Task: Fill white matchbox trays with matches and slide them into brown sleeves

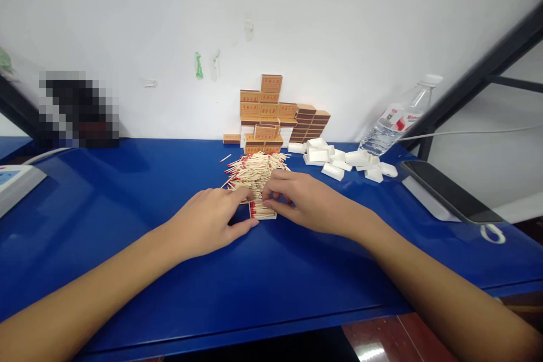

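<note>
A small white matchbox tray (263, 216) lies on the blue table, filled with red-headed matches. My left hand (216, 218) steadies its left end, thumb at the near corner and forefinger toward the back. Over the tray's right side, my right hand (297, 195) has its thumb and fingertips closed together on matches; how many is hidden. Directly behind the tray spreads a loose heap of matches (253, 169), most heads pointing left. Part of this heap is covered by my right hand.
Orange matchboxes (268, 110) are stacked against the wall. White empty trays (318, 155) lie in a pile to their right. Beyond stand a tilted water bottle (396, 116) and a phone (449, 192) on a white block. A white device (19, 186) sits at far left.
</note>
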A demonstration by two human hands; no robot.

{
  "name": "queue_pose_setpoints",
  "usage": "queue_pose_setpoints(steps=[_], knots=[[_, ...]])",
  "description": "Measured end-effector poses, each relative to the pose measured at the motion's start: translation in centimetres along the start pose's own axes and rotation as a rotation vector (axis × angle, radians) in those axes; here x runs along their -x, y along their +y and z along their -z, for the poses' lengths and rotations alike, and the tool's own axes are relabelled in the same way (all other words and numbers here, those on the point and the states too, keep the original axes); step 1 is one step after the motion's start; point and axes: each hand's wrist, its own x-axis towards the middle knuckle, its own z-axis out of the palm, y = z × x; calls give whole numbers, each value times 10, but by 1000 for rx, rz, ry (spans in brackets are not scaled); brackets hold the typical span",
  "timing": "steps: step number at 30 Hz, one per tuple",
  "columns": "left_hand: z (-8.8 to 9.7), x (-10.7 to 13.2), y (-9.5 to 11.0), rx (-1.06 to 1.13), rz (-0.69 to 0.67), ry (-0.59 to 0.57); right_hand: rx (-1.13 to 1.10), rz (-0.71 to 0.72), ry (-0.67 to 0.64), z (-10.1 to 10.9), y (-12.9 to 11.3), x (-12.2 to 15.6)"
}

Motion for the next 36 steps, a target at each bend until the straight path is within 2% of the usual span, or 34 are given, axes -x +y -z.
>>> queue_pose_setpoints(steps=[5,13,27,36], knots=[[1,0,0,4,-14,21,-15,-10,-57,2,-1,1],[4,0,-2,-49,6,18,-19,-4,-68,4,1,2],[2,0,-1,-15,-47,15,-39,23,-39,8,3,3],[2,0,-1,-12,-49,1,-4,-5,-43,1,1,1]])
